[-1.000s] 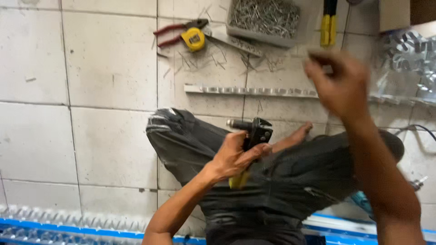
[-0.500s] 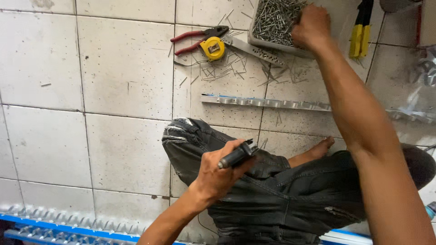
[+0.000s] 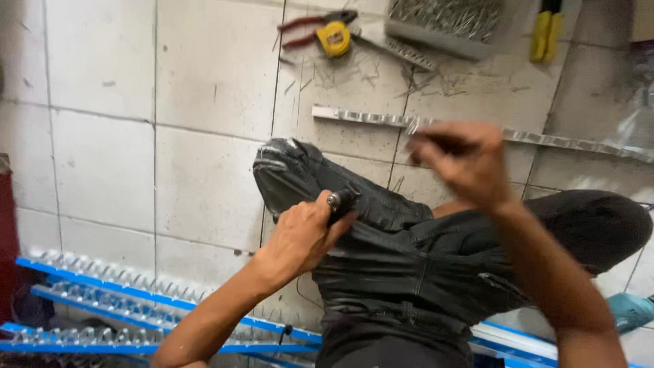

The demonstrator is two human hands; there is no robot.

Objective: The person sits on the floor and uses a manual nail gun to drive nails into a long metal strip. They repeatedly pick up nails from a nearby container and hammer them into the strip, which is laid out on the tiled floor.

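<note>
Here, sitting cross-legged on the tiled floor (image 3: 102,157) in dark jeans (image 3: 409,272). My left hand (image 3: 303,235) is clenched round a dark tool (image 3: 338,202), its metal tip poking out above my fist, right over my left knee. My right hand (image 3: 466,160) is raised above my lap, blurred, fingers pinched together on something small; can't tell what it is. Just beyond that hand a long metal strip (image 3: 368,117) lies across the tiles. Farther off, at the top: a tray of nails (image 3: 446,20), a yellow tape measure (image 3: 336,37) resting against red-handled pliers (image 3: 306,27), and a yellow-handled tool (image 3: 548,31). Loose nails (image 3: 354,75) scattered on the tiles between tray and strip. Low on my left, blue rails (image 3: 122,300) fitted with clear pieces, stacked near my left forearm.
</note>
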